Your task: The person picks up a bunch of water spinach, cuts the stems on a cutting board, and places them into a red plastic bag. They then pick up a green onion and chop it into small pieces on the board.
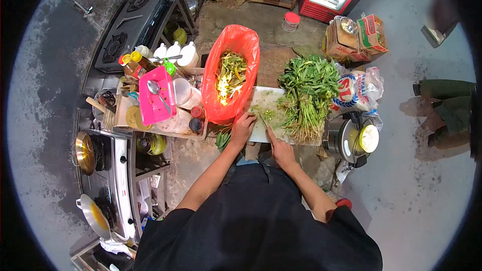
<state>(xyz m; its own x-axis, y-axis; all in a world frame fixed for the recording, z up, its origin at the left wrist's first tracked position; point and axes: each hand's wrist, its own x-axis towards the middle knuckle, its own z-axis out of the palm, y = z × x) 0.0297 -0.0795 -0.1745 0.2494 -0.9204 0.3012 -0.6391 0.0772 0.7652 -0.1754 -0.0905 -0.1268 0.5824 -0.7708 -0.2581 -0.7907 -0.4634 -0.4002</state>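
Note:
A knife is in my right hand, its blade angled over the white cutting board. Small chopped green bits lie around the tip. Across the blade, my left hand rests at the board's left edge with fingers curled; what they hold is hidden. Leaves show beside my left wrist. Against the board's left side stands a red plastic bag with cut greens and trimmings in it. A large bunch of leafy greens lies on the board's right, roots toward me.
Left of the bag are a pink tray with a spoon, bottles and jars. Stoves with pans line the left. A lidded pot, a plastic sack and cartons stand right. A person's legs show far right.

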